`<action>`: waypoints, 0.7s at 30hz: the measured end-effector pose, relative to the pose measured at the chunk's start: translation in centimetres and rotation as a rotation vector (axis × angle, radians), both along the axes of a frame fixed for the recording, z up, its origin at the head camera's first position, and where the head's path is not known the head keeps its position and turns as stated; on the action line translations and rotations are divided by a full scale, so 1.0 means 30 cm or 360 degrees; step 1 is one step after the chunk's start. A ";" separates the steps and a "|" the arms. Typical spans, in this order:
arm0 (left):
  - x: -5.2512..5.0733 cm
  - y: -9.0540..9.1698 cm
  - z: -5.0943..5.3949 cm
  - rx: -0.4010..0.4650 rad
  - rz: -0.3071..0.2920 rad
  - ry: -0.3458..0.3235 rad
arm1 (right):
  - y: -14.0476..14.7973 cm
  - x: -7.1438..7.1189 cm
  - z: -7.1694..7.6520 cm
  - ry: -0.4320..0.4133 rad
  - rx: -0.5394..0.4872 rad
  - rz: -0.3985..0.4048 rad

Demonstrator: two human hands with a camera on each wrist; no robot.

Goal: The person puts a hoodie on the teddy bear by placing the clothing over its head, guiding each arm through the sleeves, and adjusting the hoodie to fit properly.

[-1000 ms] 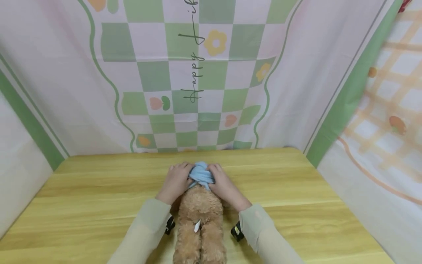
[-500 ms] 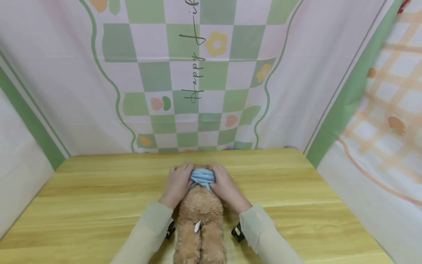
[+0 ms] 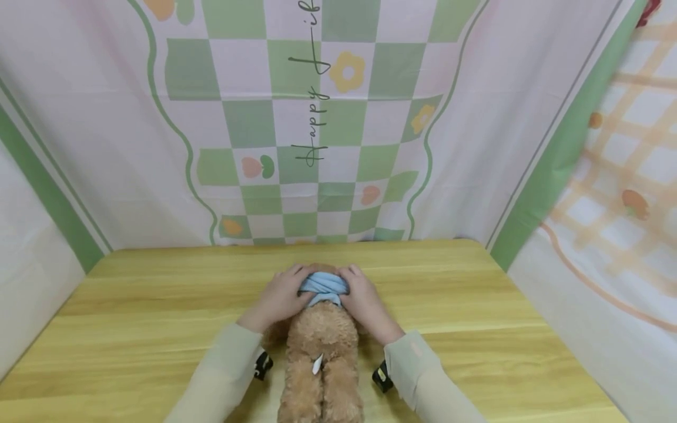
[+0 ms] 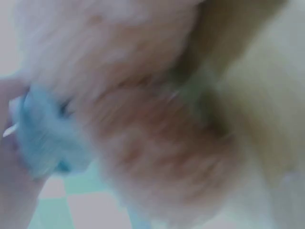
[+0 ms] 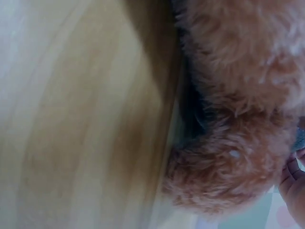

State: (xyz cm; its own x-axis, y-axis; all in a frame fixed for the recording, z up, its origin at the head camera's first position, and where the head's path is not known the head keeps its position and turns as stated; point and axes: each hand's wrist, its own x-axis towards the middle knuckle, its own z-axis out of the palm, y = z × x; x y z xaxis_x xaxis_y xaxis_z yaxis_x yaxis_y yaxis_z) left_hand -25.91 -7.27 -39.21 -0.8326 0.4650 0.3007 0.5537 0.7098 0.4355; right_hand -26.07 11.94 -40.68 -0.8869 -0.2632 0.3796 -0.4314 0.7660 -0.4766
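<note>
Against shaggy plush [image 3: 322, 332], wrinkled cloth [image 3: 324, 283]

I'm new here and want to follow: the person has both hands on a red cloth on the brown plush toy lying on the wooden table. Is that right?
Not quite: the cloth is light blue, not red, as the head view shows. The left hand and right hand do touch it, on the brown plush toy.

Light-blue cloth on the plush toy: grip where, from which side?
Probably its side edges, one hand coming from each side: the light-blue cloth runs in crosswise folds at the far part of the plush toy, between the left hand and right hand, while furry body fills the near side.
</note>
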 end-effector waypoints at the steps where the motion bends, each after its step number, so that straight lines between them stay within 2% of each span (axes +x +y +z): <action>1: 0.000 -0.009 0.007 0.0030 -0.0039 -0.0092 | 0.000 -0.001 -0.004 -0.0008 -0.0024 0.0006; 3: 0.000 -0.023 0.014 0.0055 -0.0089 -0.0190 | 0.002 -0.003 -0.010 -0.0019 -0.0067 0.0017; 5: -0.002 -0.030 0.012 0.0019 -0.0094 -0.0197 | 0.004 -0.008 -0.018 -0.0037 -0.0114 0.0042; 9: -0.006 -0.027 -0.013 -0.0121 -0.0001 -0.0019 | 0.014 -0.018 -0.027 -0.0132 -0.0218 0.0101; 13: -0.013 -0.017 -0.033 -0.0165 0.0068 0.0126 | 0.031 -0.023 -0.018 -0.0242 -0.0314 0.0180; 18: -0.009 -0.002 -0.046 -0.0213 0.0124 0.0300 | 0.058 -0.025 -0.003 -0.0396 -0.0409 0.0349; 21: -0.007 0.005 -0.051 -0.0219 0.0159 0.0385 | 0.066 -0.029 0.001 -0.0471 -0.0445 0.0405</action>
